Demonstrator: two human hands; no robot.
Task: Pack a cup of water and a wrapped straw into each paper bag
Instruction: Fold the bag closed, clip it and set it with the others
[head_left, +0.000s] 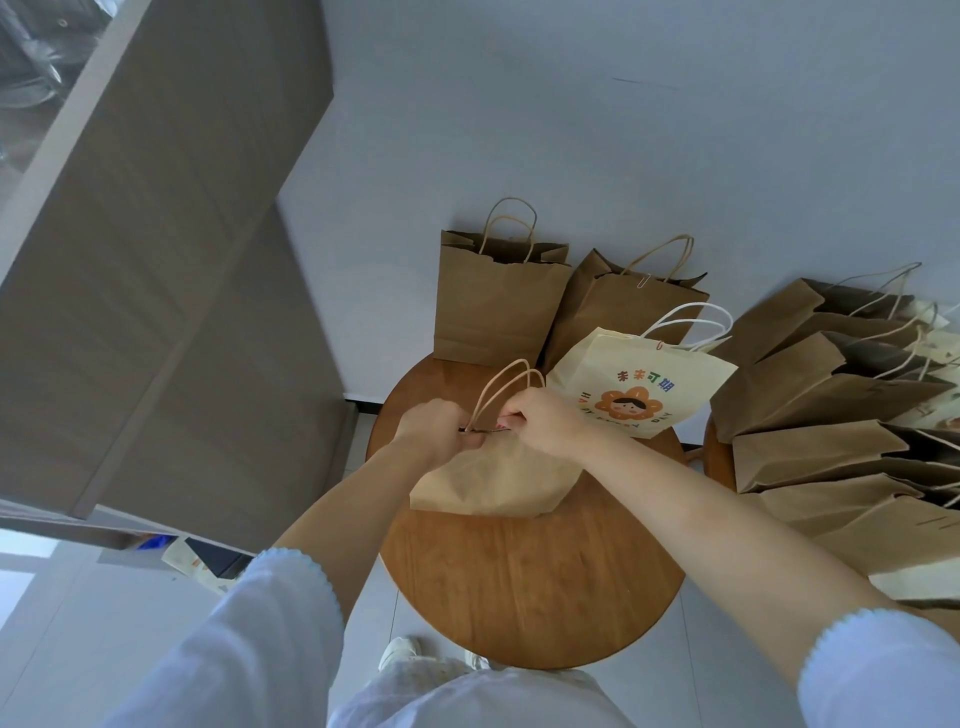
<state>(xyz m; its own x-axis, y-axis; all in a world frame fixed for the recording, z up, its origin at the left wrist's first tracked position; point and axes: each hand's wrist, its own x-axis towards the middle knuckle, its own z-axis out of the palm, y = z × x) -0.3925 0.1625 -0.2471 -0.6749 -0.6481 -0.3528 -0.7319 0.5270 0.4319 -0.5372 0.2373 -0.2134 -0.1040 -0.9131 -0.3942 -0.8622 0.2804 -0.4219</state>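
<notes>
A brown paper bag (493, 483) stands on the round wooden table (530, 587) right in front of me. My left hand (434, 434) and my right hand (545, 423) both pinch its top edge, one on each side of the twisted paper handles (506, 387). The mouth of the bag is pressed together between my fingers. A small pink thing shows at my right fingertips; I cannot tell what it is. No cup or straw is visible; whatever the bag contains is hidden.
Two brown bags (496, 296) (623, 306) stand at the table's back edge against the wall. A cream printed bag (641, 379) leans behind my right hand. Several brown bags (831, 415) are stacked at the right. A tall cabinet (156, 260) stands at the left.
</notes>
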